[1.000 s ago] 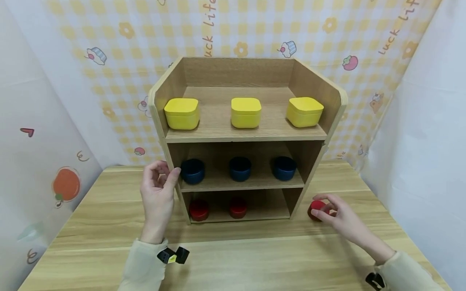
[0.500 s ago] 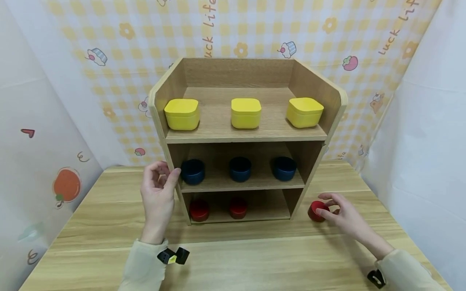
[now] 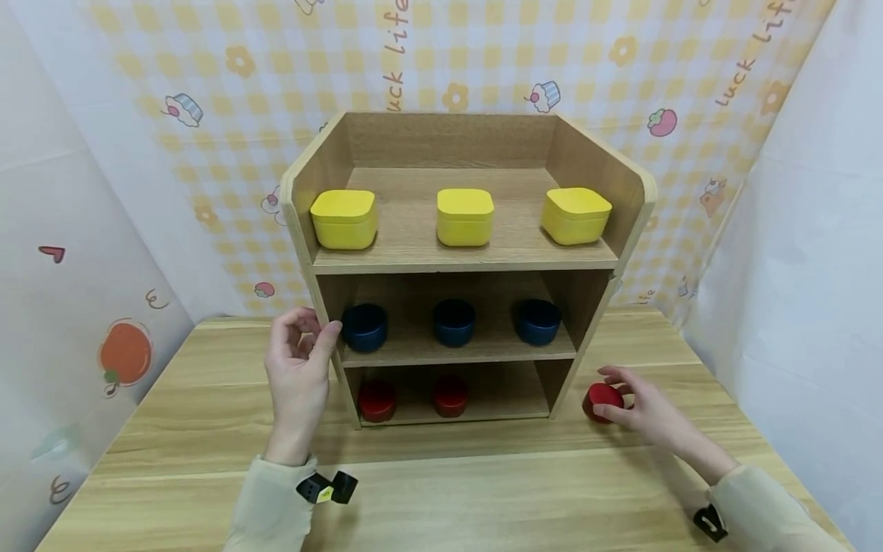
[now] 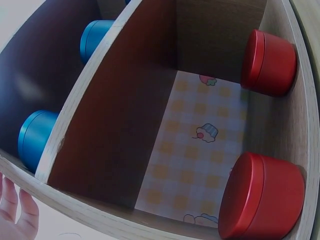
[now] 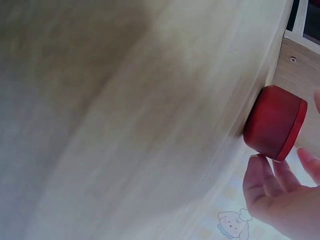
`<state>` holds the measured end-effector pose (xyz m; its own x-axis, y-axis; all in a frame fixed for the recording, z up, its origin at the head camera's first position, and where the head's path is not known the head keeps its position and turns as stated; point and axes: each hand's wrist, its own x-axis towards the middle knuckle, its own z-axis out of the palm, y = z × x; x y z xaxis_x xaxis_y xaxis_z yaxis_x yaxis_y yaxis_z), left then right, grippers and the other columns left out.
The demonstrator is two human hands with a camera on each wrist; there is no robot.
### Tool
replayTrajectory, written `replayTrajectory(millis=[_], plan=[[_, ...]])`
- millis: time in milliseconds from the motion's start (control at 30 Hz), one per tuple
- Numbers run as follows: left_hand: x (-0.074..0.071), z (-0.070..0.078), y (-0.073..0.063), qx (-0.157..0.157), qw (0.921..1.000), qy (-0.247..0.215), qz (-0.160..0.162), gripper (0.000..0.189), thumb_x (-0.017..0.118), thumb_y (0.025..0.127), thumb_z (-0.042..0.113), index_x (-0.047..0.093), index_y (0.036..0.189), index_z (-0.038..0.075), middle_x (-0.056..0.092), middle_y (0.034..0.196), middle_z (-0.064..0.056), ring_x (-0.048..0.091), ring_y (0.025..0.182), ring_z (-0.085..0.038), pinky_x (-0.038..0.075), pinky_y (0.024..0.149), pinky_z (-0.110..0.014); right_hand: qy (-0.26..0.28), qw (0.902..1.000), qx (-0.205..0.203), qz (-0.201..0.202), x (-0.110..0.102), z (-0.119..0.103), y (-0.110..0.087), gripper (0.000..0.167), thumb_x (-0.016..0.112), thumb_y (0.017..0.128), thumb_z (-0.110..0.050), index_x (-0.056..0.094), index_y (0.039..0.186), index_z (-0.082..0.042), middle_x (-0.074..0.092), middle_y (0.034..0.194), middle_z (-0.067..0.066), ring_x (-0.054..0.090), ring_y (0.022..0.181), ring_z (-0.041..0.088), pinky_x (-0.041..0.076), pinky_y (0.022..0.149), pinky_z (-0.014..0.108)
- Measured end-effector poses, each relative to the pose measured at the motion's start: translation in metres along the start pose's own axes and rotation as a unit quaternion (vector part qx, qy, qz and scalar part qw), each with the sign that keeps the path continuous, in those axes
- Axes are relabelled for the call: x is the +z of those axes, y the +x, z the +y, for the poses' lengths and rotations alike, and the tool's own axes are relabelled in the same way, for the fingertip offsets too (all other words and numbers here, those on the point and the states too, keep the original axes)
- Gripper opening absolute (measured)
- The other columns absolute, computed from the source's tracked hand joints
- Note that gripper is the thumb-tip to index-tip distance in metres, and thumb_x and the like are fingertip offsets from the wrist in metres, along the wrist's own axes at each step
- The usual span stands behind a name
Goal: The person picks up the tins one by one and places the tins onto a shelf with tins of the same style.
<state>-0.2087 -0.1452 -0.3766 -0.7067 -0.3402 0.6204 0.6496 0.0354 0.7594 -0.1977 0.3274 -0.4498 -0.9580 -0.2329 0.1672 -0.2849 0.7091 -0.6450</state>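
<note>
My left hand (image 3: 298, 372) is at the left side of a three-tier wooden shelf (image 3: 458, 266), its thumb on the side panel's front edge and its fingers curled outside. The left wrist view shows fingertips (image 4: 27, 212) past that panel. To the shelf's right, a round lidded red tin (image 3: 602, 402) stands on the table. Around it, my right hand (image 3: 651, 414) has its fingers loosely bent, thumb in front and index finger behind. In the right wrist view, fingertips (image 5: 255, 159) come right up to the side of the red tin (image 5: 272, 122).
Three yellow lidded boxes (image 3: 465, 218) line the top tier. Three blue tins (image 3: 454, 323) sit on the middle tier. Two red tins (image 4: 262, 197) stand in the bottom tier, at its left and middle. White cloth (image 3: 779, 253) borders the wooden table (image 3: 476, 498).
My right hand drew back slightly from the red tin, then moved in towards it again. The tin stays where it was, and my left hand keeps its place at the shelf.
</note>
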Motion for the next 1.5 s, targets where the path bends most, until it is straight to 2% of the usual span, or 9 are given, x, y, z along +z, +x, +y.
replayTrajectory(millis=[300, 633, 833, 933, 1033, 1167, 1300, 1500], plan=[[0.0, -0.001, 0.0, 0.001, 1.0, -0.005, 0.002, 0.026, 0.067, 0.088, -0.007, 0.051, 0.109, -0.009, 0.05, 0.091, -0.003, 0.049, 0.083, -0.016, 0.036, 0.067, -0.019, 0.001, 0.9984, 0.037, -0.043, 0.004, 0.002, 0.001, 0.063, 0.08, 0.079, -0.007, 0.047, 0.13, 0.009, 0.059, 0.113, 0.021, 0.059, 0.092, 0.027, 0.051, 0.072, 0.03], [0.001, -0.002, 0.0, 0.004, 1.0, -0.005, -0.002, 0.027, 0.067, 0.088, -0.007, 0.051, 0.11, -0.01, 0.051, 0.092, -0.003, 0.049, 0.084, -0.016, 0.037, 0.069, -0.02, 0.03, 0.9972, 0.055, -0.042, 0.003, -0.002, -0.001, 0.057, 0.079, 0.079, -0.003, 0.049, 0.126, 0.01, 0.059, 0.108, 0.019, 0.062, 0.088, 0.027, 0.051, 0.068, 0.028], [0.002, -0.002, 0.001, 0.005, 0.9999, -0.01, -0.001, 0.028, 0.066, 0.088, -0.008, 0.05, 0.11, -0.011, 0.051, 0.092, -0.003, 0.049, 0.084, -0.016, 0.037, 0.069, -0.02, 0.001, 0.999, 0.036, -0.028, 0.001, -0.01, -0.003, 0.057, 0.082, 0.077, -0.008, 0.053, 0.125, 0.007, 0.061, 0.109, 0.015, 0.062, 0.089, 0.025, 0.051, 0.069, 0.028], [0.001, -0.002, 0.001, 0.007, 0.9999, -0.01, 0.0, 0.028, 0.066, 0.088, -0.008, 0.05, 0.11, -0.011, 0.051, 0.092, -0.003, 0.049, 0.084, -0.016, 0.037, 0.069, -0.02, -0.016, 0.9997, 0.01, -0.013, 0.003, -0.017, -0.006, 0.057, 0.084, 0.075, -0.011, 0.056, 0.123, 0.004, 0.063, 0.106, 0.011, 0.06, 0.087, 0.02, 0.05, 0.067, 0.028], [0.0, -0.002, 0.001, 0.011, 0.9998, -0.016, 0.004, 0.027, 0.066, 0.088, -0.009, 0.05, 0.109, -0.011, 0.051, 0.091, -0.003, 0.049, 0.084, -0.015, 0.037, 0.068, -0.02, -0.004, 0.9999, -0.004, -0.012, 0.006, -0.025, -0.009, 0.055, 0.085, 0.075, -0.011, 0.057, 0.121, 0.0, 0.063, 0.103, 0.008, 0.06, 0.081, 0.016, 0.051, 0.062, 0.026], [-0.001, -0.001, 0.001, 0.018, 0.9996, -0.02, 0.005, 0.026, 0.066, 0.088, -0.009, 0.051, 0.108, -0.011, 0.051, 0.091, -0.003, 0.049, 0.084, -0.015, 0.037, 0.068, -0.019, 0.018, 0.9996, -0.016, -0.018, 0.012, -0.036, -0.011, 0.053, 0.085, 0.075, -0.01, 0.058, 0.12, -0.003, 0.063, 0.103, 0.006, 0.06, 0.083, 0.016, 0.051, 0.06, 0.027], [-0.001, -0.001, 0.0, 0.022, 0.9995, -0.023, 0.0, 0.027, 0.066, 0.087, -0.01, 0.049, 0.109, -0.012, 0.05, 0.09, -0.003, 0.049, 0.083, -0.015, 0.037, 0.067, -0.019, 0.016, 0.9992, -0.028, -0.024, 0.018, -0.048, -0.014, 0.051, 0.085, 0.074, -0.01, 0.06, 0.118, -0.005, 0.063, 0.103, 0.002, 0.057, 0.09, 0.02, 0.051, 0.064, 0.028], [0.0, 0.0, 0.0, 0.023, 0.9996, -0.018, -0.002, 0.027, 0.066, 0.088, -0.01, 0.048, 0.109, -0.014, 0.051, 0.091, -0.002, 0.049, 0.082, -0.014, 0.037, 0.066, -0.019, 0.014, 0.9984, -0.048, -0.025, 0.026, -0.062, -0.019, 0.051, 0.086, 0.074, -0.014, 0.062, 0.118, -0.005, 0.064, 0.104, -0.001, 0.057, 0.091, 0.018, 0.051, 0.067, 0.029]])
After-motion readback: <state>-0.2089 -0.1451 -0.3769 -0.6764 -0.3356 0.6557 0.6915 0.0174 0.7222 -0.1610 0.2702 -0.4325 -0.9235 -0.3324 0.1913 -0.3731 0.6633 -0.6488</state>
